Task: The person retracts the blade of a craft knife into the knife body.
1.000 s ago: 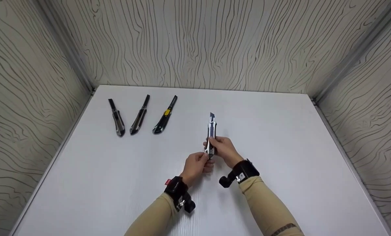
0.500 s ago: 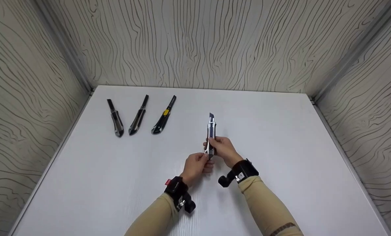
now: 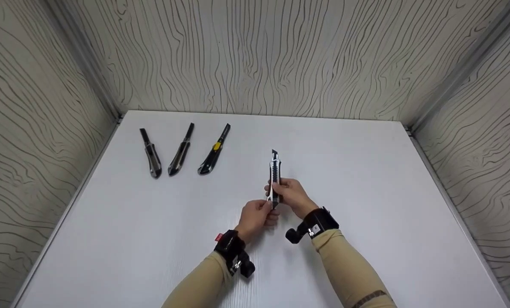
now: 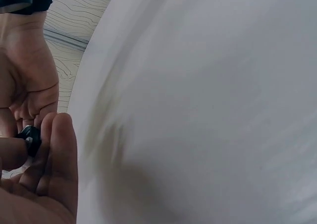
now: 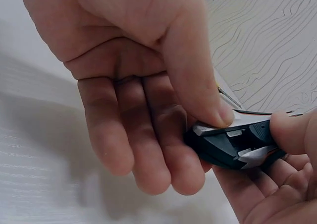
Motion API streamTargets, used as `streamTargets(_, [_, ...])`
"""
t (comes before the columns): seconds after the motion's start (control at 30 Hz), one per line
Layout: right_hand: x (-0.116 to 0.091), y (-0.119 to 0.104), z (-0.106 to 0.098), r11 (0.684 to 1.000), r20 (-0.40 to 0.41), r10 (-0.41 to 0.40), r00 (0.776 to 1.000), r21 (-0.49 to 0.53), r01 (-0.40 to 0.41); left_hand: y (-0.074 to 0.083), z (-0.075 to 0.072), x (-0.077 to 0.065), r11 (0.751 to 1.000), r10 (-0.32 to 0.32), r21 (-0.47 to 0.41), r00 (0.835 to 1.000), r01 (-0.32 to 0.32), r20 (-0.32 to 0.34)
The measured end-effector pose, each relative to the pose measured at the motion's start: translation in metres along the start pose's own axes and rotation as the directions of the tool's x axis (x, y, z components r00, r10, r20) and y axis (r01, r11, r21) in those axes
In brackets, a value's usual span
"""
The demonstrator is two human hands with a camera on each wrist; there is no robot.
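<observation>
A silver-and-black utility knife (image 3: 275,171) points away from me, its blade showing at the far end, in the head view. My right hand (image 3: 295,196) grips its handle, the thumb lying on top along the slider track. At the near tail end, my left hand (image 3: 255,216) pinches the knife between thumb and fingers. The right wrist view shows the dark tail of the utility knife (image 5: 215,147) close up, with the left thumb (image 5: 218,107) on its edge. Only the small black tail of the utility knife (image 4: 30,139) shows between the fingers in the left wrist view.
Three more utility knives lie at the table's back left: a dark one (image 3: 153,160), a second dark one (image 3: 180,158) and a black one with a yellow slider (image 3: 212,156). Wood-patterned panels (image 3: 255,55) enclose the white table (image 3: 357,171) at the back and sides.
The right thumb has slid slightly toward the knife's tail. The blade tip sits a little nearer, and the exposed blade looks slightly shorter. The left hand stays in place.
</observation>
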State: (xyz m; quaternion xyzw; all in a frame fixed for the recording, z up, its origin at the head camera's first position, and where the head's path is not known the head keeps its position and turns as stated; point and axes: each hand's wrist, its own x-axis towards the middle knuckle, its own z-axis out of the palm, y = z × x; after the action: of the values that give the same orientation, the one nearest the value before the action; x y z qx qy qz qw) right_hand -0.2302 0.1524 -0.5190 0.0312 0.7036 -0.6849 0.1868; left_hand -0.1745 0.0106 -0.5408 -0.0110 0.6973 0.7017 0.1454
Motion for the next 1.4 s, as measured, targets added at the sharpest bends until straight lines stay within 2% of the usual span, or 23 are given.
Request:
streamTargets(0.07, [0.000,0.000,0.000,1.000,0.008,-0.001,1.000,-0.002,0.001,0.001,0.000,-0.001,1.000,-0.001,0.002,1.000,0.001,-0.001])
streamTargets(0.3, [0.000,0.000,0.001,1.000,0.011,-0.005,1.000,-0.001,0.005,0.020,-0.001,-0.011,1.000,-0.020,-0.019,1.000,0.020,0.006])
streamTargets(0.53, [0.000,-0.001,-0.001,1.000,0.046,-0.013,0.999,-0.014,0.013,0.002,-0.001,0.000,0.999,-0.025,-0.030,1.000,0.024,-0.012])
streamTargets(0.77, [0.001,0.000,-0.001,1.000,0.037,0.000,0.999,-0.015,0.000,-0.001,-0.001,0.001,0.999,-0.022,-0.046,1.000,0.022,-0.007])
streamTargets(1.0, [0.001,0.001,0.000,1.000,0.010,0.021,1.000,-0.014,-0.021,0.026,-0.002,-0.018,1.000,-0.015,-0.015,1.000,0.015,0.007])
streamTargets(1.07, [0.001,0.001,0.000,0.999,0.001,0.031,1.000,-0.012,-0.031,0.029,-0.003,-0.020,1.000,-0.019,-0.020,1.000,0.019,0.007])
streamTargets(1.4, [0.001,-0.001,0.001,0.999,0.013,0.038,0.999,-0.037,-0.037,0.001,-0.002,-0.001,0.999,-0.018,-0.038,1.000,0.018,-0.015])
